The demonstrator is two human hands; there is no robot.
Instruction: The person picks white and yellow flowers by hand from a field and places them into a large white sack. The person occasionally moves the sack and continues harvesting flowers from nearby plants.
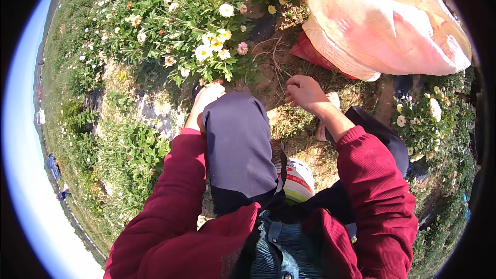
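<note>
My left hand [207,97] is beside my raised knee, at the lower edge of a leafy bush bearing white and yellow flowers [209,44]; its fingertips are partly hidden, so what they hold cannot be told. My right hand [304,91] hovers over the soil with its fingers curled, below a large whitish woven sack [372,19]. Whether anything lies between those fingers is not visible. A pink flower [242,48] stands at the bush's right side. Near my right hand, dry stems [276,54] lie on the ground.
A printed white bucket [298,176] stands between my legs. Part of a red bag [316,54] shows under the sack. Another flowering bush [422,120] grows at the right. Green plants [131,159] spread at the left, and a distant person [64,194] appears near the field's edge.
</note>
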